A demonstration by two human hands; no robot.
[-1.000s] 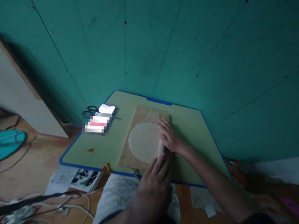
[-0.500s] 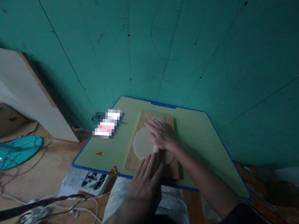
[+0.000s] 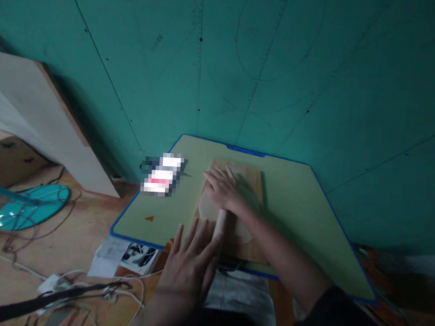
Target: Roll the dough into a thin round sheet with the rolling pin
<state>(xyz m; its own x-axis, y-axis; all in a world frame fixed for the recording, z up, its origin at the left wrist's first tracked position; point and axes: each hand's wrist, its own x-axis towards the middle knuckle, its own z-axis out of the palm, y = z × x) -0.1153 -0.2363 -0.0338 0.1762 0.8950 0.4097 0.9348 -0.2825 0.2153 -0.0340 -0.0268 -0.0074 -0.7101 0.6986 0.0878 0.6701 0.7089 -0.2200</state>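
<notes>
A pale wooden rolling pin lies across a thin, round sheet of dough on a wooden board. My right hand rests palm down over the far part of the pin, fingers stretched out and spread, covering that end. At the near end, my left hand lies against the pin with its thumb side, its fingers straight and apart. Both hands press from above and are not wrapped round the pin. Part of the dough is hidden under my right hand and forearm.
The board sits on a light table with a blue rim, against a green wall. A phone-like, pixelated object lies at the table's left. White cables and a turquoise round base are on the floor.
Both hands and the rolling pin have shifted left across the dough, baring more of its right side. My left fingers are spread wider. The whole view has also shifted slightly.
</notes>
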